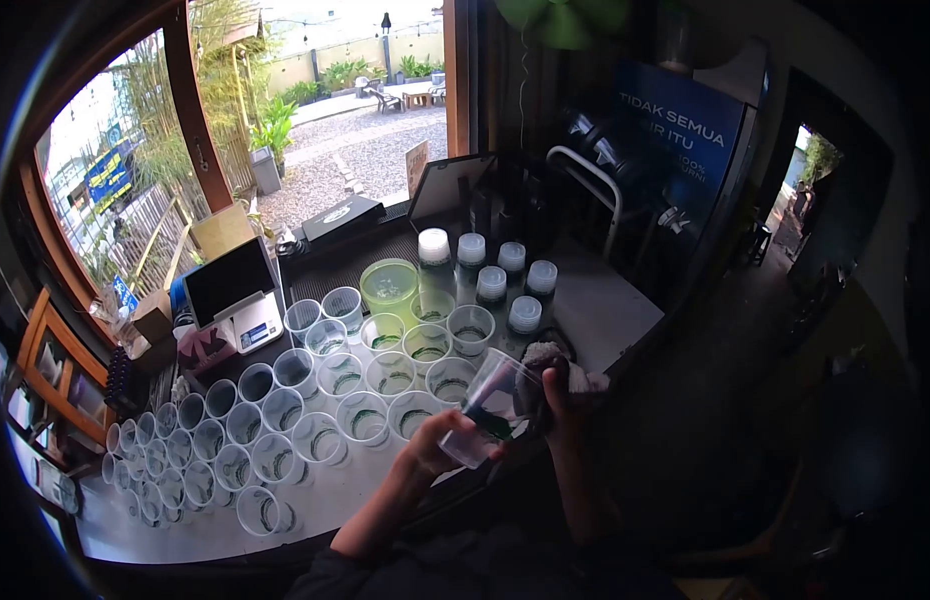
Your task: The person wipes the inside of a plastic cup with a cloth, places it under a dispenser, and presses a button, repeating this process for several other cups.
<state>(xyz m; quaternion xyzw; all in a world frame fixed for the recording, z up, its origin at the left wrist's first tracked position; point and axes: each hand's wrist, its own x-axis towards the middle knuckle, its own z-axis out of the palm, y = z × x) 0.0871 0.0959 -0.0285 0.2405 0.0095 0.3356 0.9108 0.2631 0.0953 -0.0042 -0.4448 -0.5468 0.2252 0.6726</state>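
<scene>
A clear plastic cup (490, 385) with a green print is tilted in my left hand (437, 447), whose fingers wrap round its lower part. My right hand (559, 400) is closed on a dark and whitish cloth (547, 354), its thumb pointing up. The cloth sits right at the cup's rim. Beside the held cup, rows of similar clear cups stand upright on the counter, one (452, 381) close by and another (366, 417) farther left. A lone cup (259, 511) stands near the counter's front edge.
Behind the cups is a light green tub (389, 284). Several stacks of cups or lids (472, 249) stand at the back right. A tablet stand (235, 295) is at the left. The counter (325, 492) runs below a window, with a dark walkway to the right.
</scene>
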